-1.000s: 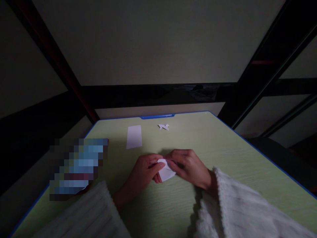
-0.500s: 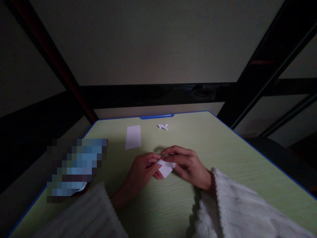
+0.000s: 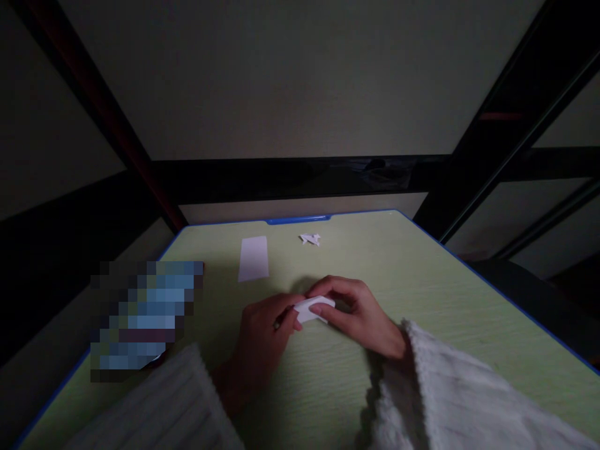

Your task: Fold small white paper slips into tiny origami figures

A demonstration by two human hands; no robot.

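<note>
Right hand [image 3: 363, 315] pinches folded white paper [image 3: 305, 310], thumb on near face; left hand [image 3: 262, 334] pinches its left end – paper sits between both hands, over the table [image 3: 450, 312]. White sheet [image 3: 254, 258] lies flat beyond left hand; small paper figure [image 3: 310, 239] right of it – near far edge; pixelated item [image 3: 154, 312] at left.

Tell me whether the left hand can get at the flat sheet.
Probably yes: the flat sheet lies beyond the left hand with nothing visible between them, though that hand holds the folded paper.
</note>
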